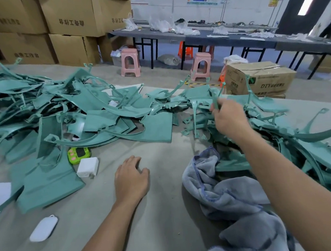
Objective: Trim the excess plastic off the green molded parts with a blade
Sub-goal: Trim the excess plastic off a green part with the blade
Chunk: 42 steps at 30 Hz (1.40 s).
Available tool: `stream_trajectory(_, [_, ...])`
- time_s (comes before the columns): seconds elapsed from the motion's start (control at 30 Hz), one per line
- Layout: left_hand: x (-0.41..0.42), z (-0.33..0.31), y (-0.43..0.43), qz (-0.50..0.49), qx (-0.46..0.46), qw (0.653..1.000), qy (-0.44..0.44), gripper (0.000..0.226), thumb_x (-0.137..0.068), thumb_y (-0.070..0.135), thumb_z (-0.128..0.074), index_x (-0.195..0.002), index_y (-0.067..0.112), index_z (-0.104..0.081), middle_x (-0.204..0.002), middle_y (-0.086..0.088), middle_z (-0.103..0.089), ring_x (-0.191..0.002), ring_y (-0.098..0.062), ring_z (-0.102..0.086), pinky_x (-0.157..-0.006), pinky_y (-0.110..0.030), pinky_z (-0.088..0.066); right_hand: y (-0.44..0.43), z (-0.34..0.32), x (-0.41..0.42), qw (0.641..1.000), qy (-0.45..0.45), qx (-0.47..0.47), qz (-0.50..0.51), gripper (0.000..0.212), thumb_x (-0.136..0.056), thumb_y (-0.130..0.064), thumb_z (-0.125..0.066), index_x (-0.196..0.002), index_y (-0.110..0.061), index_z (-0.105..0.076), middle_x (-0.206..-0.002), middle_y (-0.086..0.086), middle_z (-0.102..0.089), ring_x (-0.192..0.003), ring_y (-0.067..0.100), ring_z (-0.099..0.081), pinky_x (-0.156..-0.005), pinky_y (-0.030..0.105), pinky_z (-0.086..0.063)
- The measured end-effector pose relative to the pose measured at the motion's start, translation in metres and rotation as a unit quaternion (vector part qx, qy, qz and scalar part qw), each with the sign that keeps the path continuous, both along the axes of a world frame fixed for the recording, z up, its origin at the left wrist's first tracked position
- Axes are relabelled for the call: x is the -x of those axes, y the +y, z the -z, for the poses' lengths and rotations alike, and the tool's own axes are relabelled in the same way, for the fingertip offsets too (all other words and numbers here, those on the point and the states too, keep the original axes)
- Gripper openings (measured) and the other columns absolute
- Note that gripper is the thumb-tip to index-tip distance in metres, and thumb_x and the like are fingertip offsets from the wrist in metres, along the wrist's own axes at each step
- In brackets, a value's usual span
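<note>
Our right hand [229, 117] reaches forward and pinches a thin green strip [217, 96] sticking up from the tangled pile of green parts [278, 129], probably to pull one piece free for trimming. Nearer us than that grip, our left hand [131, 178] rests flat and empty on the table [167, 213]. No blade is visible.

My desk [167, 213] wears a grey-beige cover. On it I see heaps of green molded parts [93, 114] left and right, a crumpled grey towel [234, 195], a green timer [78, 155] (touching a white charger [87, 167]), a white oval case [43, 228], and my left hand [131, 179] resting flat.
</note>
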<state>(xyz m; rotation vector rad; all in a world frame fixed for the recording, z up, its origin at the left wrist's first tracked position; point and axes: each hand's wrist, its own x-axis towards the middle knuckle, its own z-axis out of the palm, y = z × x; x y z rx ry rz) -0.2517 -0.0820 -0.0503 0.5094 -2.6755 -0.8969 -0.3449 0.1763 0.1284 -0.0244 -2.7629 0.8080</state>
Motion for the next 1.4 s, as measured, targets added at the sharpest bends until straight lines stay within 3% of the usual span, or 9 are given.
stream_trajectory(0.2, [-0.001,-0.002,0.001,0.006,-0.001,1.000,0.000,0.051,-0.090,0.032,-0.059,-0.140,0.021,-0.058,-0.152,0.002,-0.050,-0.140,-0.017,-0.042,-0.120,-0.034,-0.025,-0.047,-0.062,-0.060,0.910,0.038,0.336,-0.241,0.018,-0.101,-0.003,-0.051,-0.093,-0.012,-0.064,-0.072,-0.003,-0.056,-0.061,0.008,-0.048,-0.058,0.021,-0.044])
stream_trajectory(0.4, [-0.018,-0.018,-0.006,0.104,-0.207,0.973,0.017,0.026,-0.083,0.046,-0.064,-0.105,0.039,-0.077,-0.116,0.016,-0.073,-0.109,-0.008,-0.065,-0.098,-0.031,-0.049,-0.063,-0.047,-0.081,0.682,0.042,0.717,-0.138,0.012,-0.091,0.002,-0.052,-0.082,-0.005,-0.057,-0.058,0.001,-0.044,-0.051,0.015,-0.037,-0.055,0.031,-0.030])
stream_trajectory(0.67, [-0.074,-0.043,0.045,0.240,-0.549,0.800,-0.030,0.060,-0.081,0.056,-0.063,-0.138,0.036,-0.056,-0.143,0.008,-0.060,-0.127,-0.012,-0.059,-0.101,-0.037,-0.048,-0.022,-0.041,-0.108,0.503,0.081,0.850,-0.133,0.044,-0.099,-0.034,-0.038,-0.063,-0.013,-0.053,-0.051,0.002,-0.028,-0.048,0.020,-0.022,-0.052,0.028,-0.031])
stream_trajectory(0.77, [-0.083,-0.055,0.056,0.238,-0.735,0.632,-0.062,0.074,-0.069,0.041,-0.087,-0.133,0.013,-0.061,-0.135,-0.018,-0.064,-0.115,-0.028,-0.068,-0.093,-0.044,-0.058,-0.018,-0.036,-0.114,0.460,0.056,0.876,-0.133,0.052,-0.103,-0.039,-0.038,-0.060,-0.013,-0.052,-0.047,0.000,-0.025,-0.045,0.019,-0.023,-0.050,0.027,-0.036])
stream_trajectory(0.87, [-0.091,-0.062,0.048,0.230,-0.818,0.526,-0.024,0.057,-0.079,0.036,-0.078,-0.125,0.002,-0.069,-0.119,-0.020,-0.071,-0.100,-0.028,-0.074,-0.077,-0.040,-0.063,-0.025,-0.005,-0.122,0.474,0.001,0.879,-0.043,0.051,-0.105,-0.031,-0.042,-0.059,-0.013,-0.052,-0.049,-0.001,-0.027,-0.044,0.018,-0.027,-0.055,0.029,-0.035])
stream_trajectory(1.0, [-0.085,-0.058,0.025,0.129,-0.737,0.664,0.021,0.033,-0.078,0.013,-0.063,-0.110,0.008,-0.067,-0.103,-0.007,-0.074,-0.091,-0.020,-0.072,-0.082,-0.039,-0.059,-0.032,0.049,-0.138,0.568,-0.143,0.810,0.023,0.037,-0.106,-0.017,-0.045,-0.071,-0.006,-0.052,-0.051,0.003,-0.034,-0.051,0.020,-0.039,-0.061,0.029,-0.038])
stream_trajectory(1.1, [-0.091,-0.051,-0.001,0.156,-0.693,0.704,0.017,0.039,-0.077,0.007,-0.063,-0.116,0.006,-0.066,-0.104,-0.006,-0.075,-0.091,-0.018,-0.073,-0.084,-0.035,-0.061,-0.024,0.064,-0.151,0.656,-0.229,0.719,0.004,0.010,-0.096,-0.008,-0.059,-0.088,-0.001,-0.061,-0.052,0.003,-0.042,-0.056,0.018,-0.046,-0.058,0.027,-0.042])
stream_trajectory(1.27, [-0.105,-0.052,-0.034,0.269,-0.526,0.804,0.071,0.044,-0.062,0.016,-0.083,-0.106,0.012,-0.078,-0.118,-0.011,-0.074,-0.112,-0.020,-0.068,-0.094,-0.032,-0.054,-0.013,0.061,-0.166,0.704,-0.295,0.644,-0.049,0.038,-0.098,-0.019,-0.063,-0.124,0.008,-0.063,-0.068,0.007,-0.060,-0.064,0.016,-0.060,-0.061,0.031,-0.056])
stream_trajectory(1.4, [-0.107,-0.058,-0.034,0.255,-0.541,0.789,0.139,0.043,-0.060,0.017,-0.087,-0.102,0.018,-0.080,-0.108,-0.007,-0.077,-0.098,-0.017,-0.074,-0.080,-0.025,-0.059,-0.009,0.058,-0.165,0.809,-0.238,0.538,-0.010,0.038,-0.101,-0.041,-0.060,-0.106,-0.004,-0.065,-0.090,0.014,-0.073,-0.063,0.017,-0.065,-0.059,0.030,-0.048])
